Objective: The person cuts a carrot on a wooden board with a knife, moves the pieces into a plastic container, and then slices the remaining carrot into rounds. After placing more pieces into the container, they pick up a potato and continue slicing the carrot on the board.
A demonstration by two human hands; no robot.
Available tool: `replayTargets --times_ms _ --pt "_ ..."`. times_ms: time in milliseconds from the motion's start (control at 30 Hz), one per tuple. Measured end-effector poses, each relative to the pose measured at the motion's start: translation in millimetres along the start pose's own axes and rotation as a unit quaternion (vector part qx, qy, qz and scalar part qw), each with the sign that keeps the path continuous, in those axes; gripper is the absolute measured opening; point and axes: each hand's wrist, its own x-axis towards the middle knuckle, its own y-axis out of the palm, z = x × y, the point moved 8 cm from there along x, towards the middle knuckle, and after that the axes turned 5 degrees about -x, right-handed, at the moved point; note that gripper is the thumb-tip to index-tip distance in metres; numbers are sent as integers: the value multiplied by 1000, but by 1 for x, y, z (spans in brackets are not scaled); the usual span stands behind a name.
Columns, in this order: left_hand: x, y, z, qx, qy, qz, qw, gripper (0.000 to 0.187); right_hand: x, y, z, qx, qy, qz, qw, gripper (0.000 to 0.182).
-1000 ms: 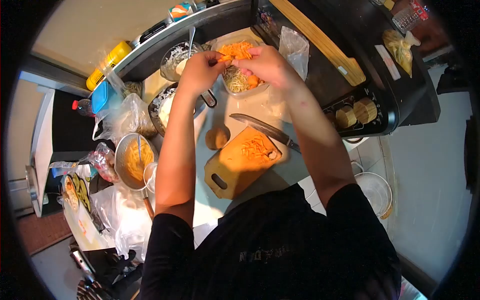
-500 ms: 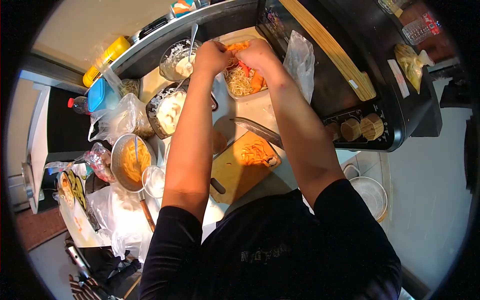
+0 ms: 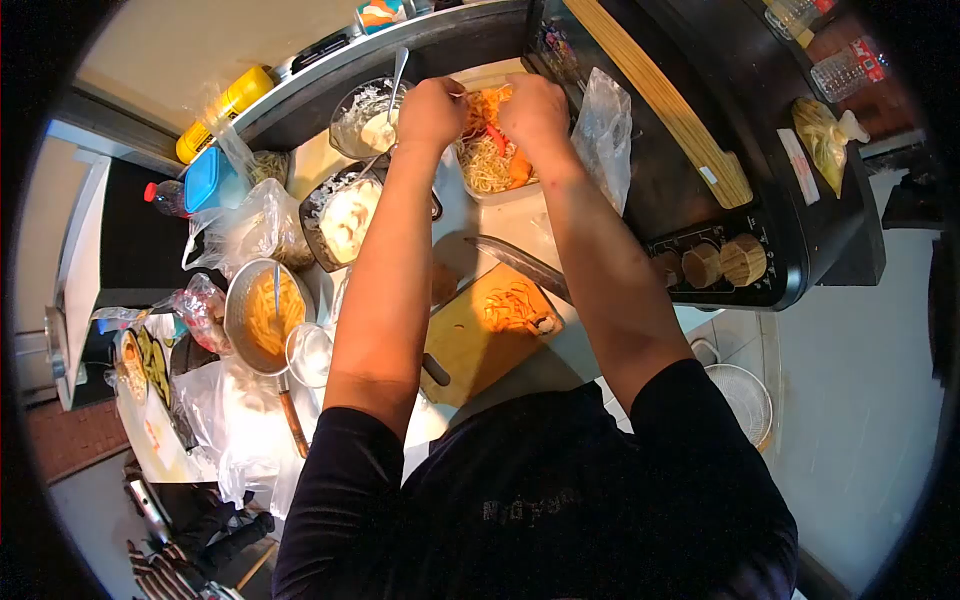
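My left hand (image 3: 433,112) is at the upper left edge of a clear container (image 3: 487,197), its fingers curled together. At the container's upper right edge is my right hand (image 3: 535,115), its fingers also bent inward. What either hand holds is too small to make out. Between them lie orange shreds (image 3: 487,103), with noodles or sprouts (image 3: 484,166) and red and orange pieces below. A knife (image 3: 520,264) rests by the yellow cutting board (image 3: 470,345), which carries orange strips (image 3: 517,306).
Left of my arms are a glass bowl (image 3: 349,128) with a spoon, a dark tray of white food (image 3: 347,217), a pot of yellow strips (image 3: 268,318) and plastic bags (image 3: 255,225). A black appliance with knobs (image 3: 742,259) stands right, beside a plastic bag (image 3: 603,130).
My hands have moved slightly apart above the container, uncovering more of the orange shreds. The whole view has shifted a little.
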Motion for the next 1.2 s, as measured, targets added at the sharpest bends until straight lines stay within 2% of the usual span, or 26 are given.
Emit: replayTargets --times_ms 67,200,267,367,400,500,533,567,633,667,700,767,833,900,967,1033,1067,1100,1167,1200 --pt "-8 -11 -6 56 -70 -12 996 29 3 1 -9 51 12 -18 998 32" --pt "-8 -6 6 71 -95 -34 992 28 3 -5 -6 58 4 7 998 25" --pt "-9 -3 8 28 12 -92 995 27 9 -2 -7 9 -20 -24 999 21" --pt "-22 -14 -3 64 -31 -68 995 26 11 1 -1 -60 -46 -1 997 21" --pt "-32 -23 -12 72 -85 -69 991 23 8 -3 3 -55 -34 12 998 23" --pt "-45 -30 -13 49 -46 -77 995 19 0 -3 6 15 -65 27 997 27" --pt "-53 -37 -22 38 6 -98 994 21 -3 -6 5 34 -37 16 999 23" --pt "-61 -43 -22 42 3 -106 994 21 -7 -7 9 37 -45 17 998 23" --pt "-82 -61 -33 39 -73 -70 994 25 -17 -24 21 41 -82 -40 995 23" --pt "-93 -73 -41 53 -79 -86 992 29 -17 -18 22 50 -129 21 990 30" --pt "-103 -82 -45 55 -82 -90 991 29 -22 -21 26 53 -135 23 989 30" --pt "-121 -97 -43 64 -121 -69 988 31 -33 -38 27 85 -120 -39 988 31" --pt "-138 -109 -28 72 -127 -84 986 30 -42 -43 35 83 -157 -33 983 29" --pt "-158 -124 -27 60 -78 -107 989 26 -56 -49 42 71 -216 -21 974 26" --pt "-180 -139 -26 46 -79 -97 991 24 -66 -52 41 85 -207 13 974 28" --pt "-203 -156 -24 77 -69 -136 985 25 -75 -52 32 121 -175 23 977 27" --pt "-216 -162 -20 91 -96 -115 984 32 -80 -51 27 125 -177 27 976 27" --pt "-230 -168 -24 96 -100 -117 983 32 -86 -49 26 130 -211 24 968 28" --pt "-256 -176 -22 191 -153 -91 965 46 -96 -51 32 142 -249 23 958 29" --pt "-270 -174 -4 262 -201 -42 943 67 -105 -49 32 168 -232 62 956 30"
